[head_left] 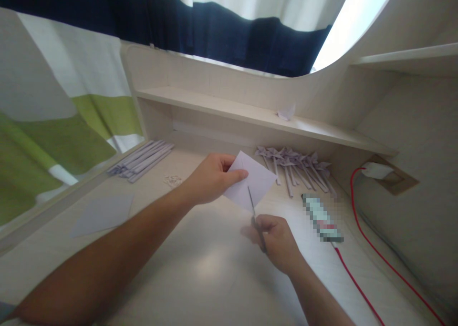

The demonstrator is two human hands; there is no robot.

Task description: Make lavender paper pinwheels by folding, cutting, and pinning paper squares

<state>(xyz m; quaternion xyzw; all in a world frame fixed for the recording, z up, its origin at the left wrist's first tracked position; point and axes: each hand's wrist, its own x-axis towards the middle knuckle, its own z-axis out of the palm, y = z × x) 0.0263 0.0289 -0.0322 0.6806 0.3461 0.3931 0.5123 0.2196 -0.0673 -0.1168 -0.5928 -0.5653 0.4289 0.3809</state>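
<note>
My left hand (pixel 216 177) pinches a small square of pale lilac paper (pixel 259 178) at its left side, thumb on top, above the desk. Fold lines show faintly on the sheet. In my right hand (pixel 277 240) is a pair of scissors (pixel 260 233), my fingers closed round the dark handles. The blade lies over the paper from its lower corner toward the middle. How far the blades are apart I cannot make out.
Rolled paper sticks (pixel 146 159) lie at the back left, near small pale pieces (pixel 172 180) and paper sheets (pixel 103 214). Several paper pinwheels on sticks (pixel 293 164) lie at the back right. A phone (pixel 322 219) with a red cable (pixel 358 283) is nearby. A folded paper piece (pixel 286 112) rests on the shelf (pixel 229 107).
</note>
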